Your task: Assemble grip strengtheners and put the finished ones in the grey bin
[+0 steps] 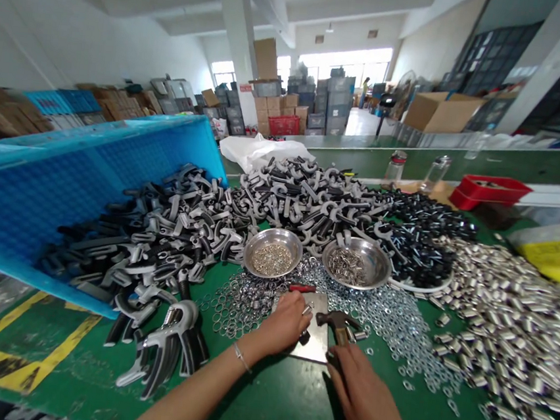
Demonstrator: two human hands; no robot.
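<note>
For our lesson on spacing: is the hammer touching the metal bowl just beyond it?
Apart: the head view shows small metal pieces between the hammer and the near rim of the metal bowl.

Lower centre: two hands (290, 323), one hammer (338, 319) and one metal plate (315, 347); mid-frame, two metal bowls (378, 266) (their small contents (272, 260) defy counting); left, one big blue crate (89, 178); toward the right, two lidded jars (394, 171), one red bin (465, 197).

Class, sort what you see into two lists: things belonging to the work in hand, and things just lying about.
In the work, judging by the hands:
hammer, held in the right hand
small silvery part, in the left hand
metal plate, under the left hand
metal bowls, probably

Apparently just lying about:
glass jars
cardboard box
background crates
</note>
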